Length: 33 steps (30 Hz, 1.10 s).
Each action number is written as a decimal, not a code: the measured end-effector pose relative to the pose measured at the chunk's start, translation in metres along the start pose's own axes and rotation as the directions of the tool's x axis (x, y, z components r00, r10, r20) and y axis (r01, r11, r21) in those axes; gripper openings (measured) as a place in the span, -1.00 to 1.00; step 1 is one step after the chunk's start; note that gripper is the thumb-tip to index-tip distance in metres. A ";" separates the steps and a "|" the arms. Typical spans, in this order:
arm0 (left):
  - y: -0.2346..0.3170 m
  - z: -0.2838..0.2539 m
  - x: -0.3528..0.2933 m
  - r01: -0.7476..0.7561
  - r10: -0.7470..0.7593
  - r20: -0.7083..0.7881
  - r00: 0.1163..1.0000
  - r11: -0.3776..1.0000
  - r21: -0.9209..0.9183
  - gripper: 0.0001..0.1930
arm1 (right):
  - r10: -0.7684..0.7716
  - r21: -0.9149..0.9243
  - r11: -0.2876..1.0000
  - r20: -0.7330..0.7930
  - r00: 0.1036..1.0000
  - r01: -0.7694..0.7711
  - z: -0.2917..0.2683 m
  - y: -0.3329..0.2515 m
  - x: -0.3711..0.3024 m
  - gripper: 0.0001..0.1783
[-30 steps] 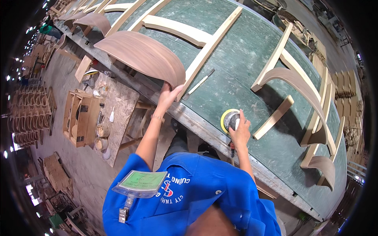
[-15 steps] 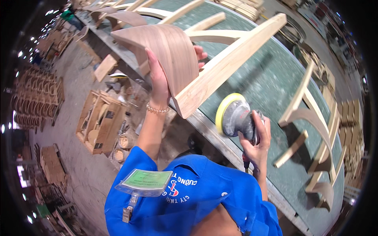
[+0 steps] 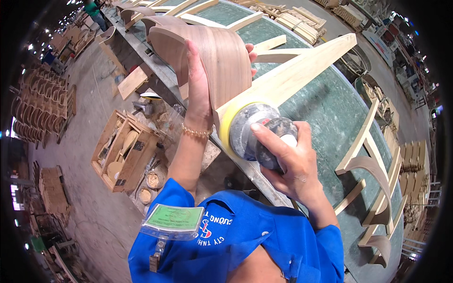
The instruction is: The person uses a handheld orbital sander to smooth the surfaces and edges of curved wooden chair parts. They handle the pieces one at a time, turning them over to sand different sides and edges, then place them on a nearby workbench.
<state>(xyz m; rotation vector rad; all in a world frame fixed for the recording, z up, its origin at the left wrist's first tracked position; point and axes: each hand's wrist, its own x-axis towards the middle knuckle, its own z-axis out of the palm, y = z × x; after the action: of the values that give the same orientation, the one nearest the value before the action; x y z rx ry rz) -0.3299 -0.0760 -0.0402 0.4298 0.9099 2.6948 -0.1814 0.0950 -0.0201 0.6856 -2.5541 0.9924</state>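
Note:
My left hand (image 3: 200, 89) grips the curved brown plywood back (image 3: 212, 52) of a wooden chair frame, thumb side toward me, fingers wrapped behind the panel. The frame's pale leg (image 3: 292, 75) slants up to the right over the green workbench (image 3: 325, 118). My right hand (image 3: 288, 160) is closed on a round grey sander (image 3: 257, 129) with a yellow pad. The pad presses against the near end of the pale leg, just below the plywood back.
More chair frames (image 3: 373, 170) lie on the bench at right. Further frames and stacked slats (image 3: 297, 23) sit at the far end. A wooden crate (image 3: 125, 151) of parts stands on the floor at left, with stacked chair parts (image 3: 40, 106) beyond.
I have lifted the chair frame higher and closer with my left hand. The sander has come off the bench and now meets the leg's end.

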 end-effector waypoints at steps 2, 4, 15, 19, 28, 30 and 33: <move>-0.001 0.002 0.000 -0.016 0.017 -0.004 1.000 1.000 0.024 -0.02 | 0.005 -0.001 1.000 0.046 0.999 -0.005 0.000 -0.001 -0.007 -0.03; 0.000 -0.002 -0.002 0.007 -0.008 0.031 0.999 1.000 0.015 -0.03 | -0.005 0.026 1.000 0.089 0.996 0.002 -0.002 -0.003 -0.014 -0.03; -0.006 0.005 -0.004 -0.015 0.010 -0.048 0.999 0.993 -0.114 0.03 | -0.036 0.065 0.998 0.176 0.984 0.025 0.000 0.003 -0.023 -0.05; -0.006 -0.003 -0.003 -0.023 0.023 0.001 1.000 0.985 -0.172 -0.01 | -0.005 0.034 0.999 0.009 1.000 0.005 -0.001 0.021 -0.003 -0.06; -0.005 0.014 -0.004 -0.136 0.143 -0.061 0.988 0.984 0.114 -0.03 | -0.502 -0.255 0.861 -0.299 0.811 0.439 -0.019 0.048 0.108 -0.03; -0.002 0.014 -0.005 -0.163 0.170 -0.032 0.985 0.973 0.164 -0.04 | -0.523 -0.103 0.852 -0.195 0.830 0.513 -0.008 0.037 0.121 -0.15; 0.002 0.012 -0.004 -0.175 0.180 -0.006 0.984 0.962 0.212 -0.05 | -0.542 -0.039 0.840 -0.089 0.835 0.541 -0.001 0.029 0.120 -0.10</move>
<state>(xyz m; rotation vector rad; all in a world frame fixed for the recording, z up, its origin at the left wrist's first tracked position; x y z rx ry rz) -0.3220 -0.0727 -0.0304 0.5471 1.2255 2.7779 -0.2970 0.0756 0.0184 1.2366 -2.0824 0.7829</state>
